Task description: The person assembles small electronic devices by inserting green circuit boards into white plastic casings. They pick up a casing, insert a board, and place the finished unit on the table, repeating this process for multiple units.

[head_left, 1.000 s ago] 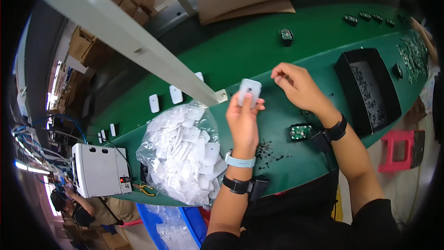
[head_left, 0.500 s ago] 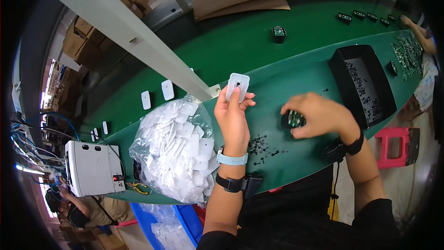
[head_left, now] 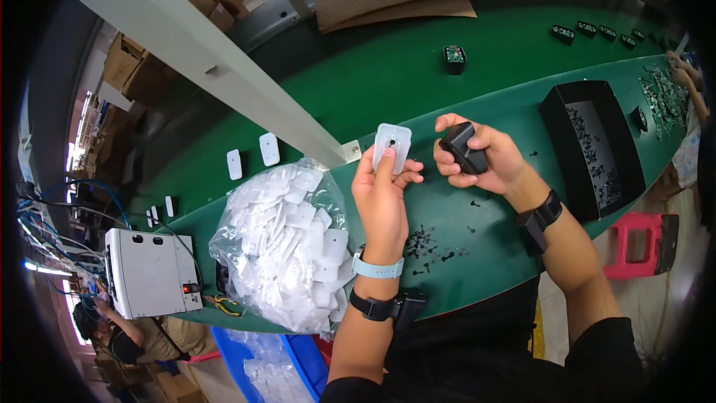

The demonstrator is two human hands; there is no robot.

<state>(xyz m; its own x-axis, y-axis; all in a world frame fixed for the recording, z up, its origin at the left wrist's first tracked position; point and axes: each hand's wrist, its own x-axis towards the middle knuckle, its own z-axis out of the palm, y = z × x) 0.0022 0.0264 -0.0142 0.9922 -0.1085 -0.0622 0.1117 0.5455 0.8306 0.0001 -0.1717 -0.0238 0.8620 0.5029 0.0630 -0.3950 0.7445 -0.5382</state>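
My left hand [head_left: 382,201] is closed on a white plastic cover [head_left: 401,142], holding it upright with the thumb across its face. A small black part sits at the middle of that cover. To its right, my right hand [head_left: 501,160] grips a black plastic case [head_left: 461,151] between thumb and fingers. The case's dark outer side faces me, so its inside is hidden. The two pieces are apart. Small black parts [head_left: 422,245] lie scattered on the green table [head_left: 477,272] below my hands. A clear bag full of white covers [head_left: 287,254] rests beside my left forearm.
At the right stands a black open box [head_left: 556,145] holding more small black parts. Beyond the table edge, a case with a circuit board [head_left: 454,60] sits on the green belt. A slanted metal post [head_left: 216,67] rises at left, near a white machine [head_left: 149,272]. Another person's hand [head_left: 685,69] works far right.
My right hand has lifted the black case off the table and brought it up and left, closer to the cover. The case has turned, hiding its circuit board. My left hand keeps its hold.
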